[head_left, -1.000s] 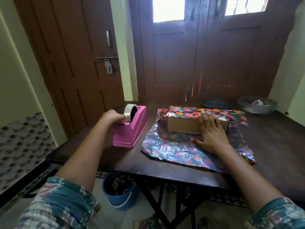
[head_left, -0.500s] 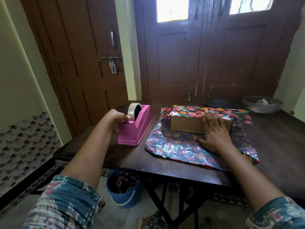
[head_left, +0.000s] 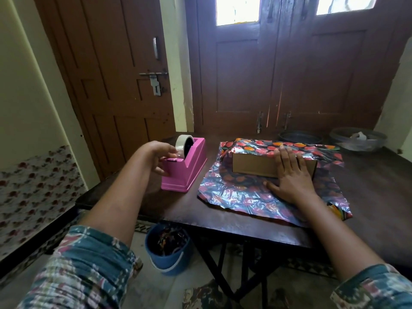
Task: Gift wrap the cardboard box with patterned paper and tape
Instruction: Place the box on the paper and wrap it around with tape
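Dim, backlit; blown-out door panes (head_left: 238, 10)

The right hand (head_left: 292, 177) covers the right part of the near face of the cardboard box (head_left: 254, 163); folded patterned paper (head_left: 236, 192) hides its top. Whether the left hand (head_left: 159, 157) pinches the tape (head_left: 181, 144) cannot be told. The counter (head_left: 379, 197) runs off the right edge.

- The cardboard box (head_left: 254, 167) is brown, low and long. It lies flat on the middle of the patterned paper (head_left: 234, 192), and its near side is bare.
- The paper is shiny and crinkled, dark with red and orange shapes. It is spread on the table (head_left: 367, 197), and its far part is folded over the box top.
- The tape roll (head_left: 181, 143) is whitish and stands upright in a pink dispenser (head_left: 187, 172), left of the paper and apart from it.
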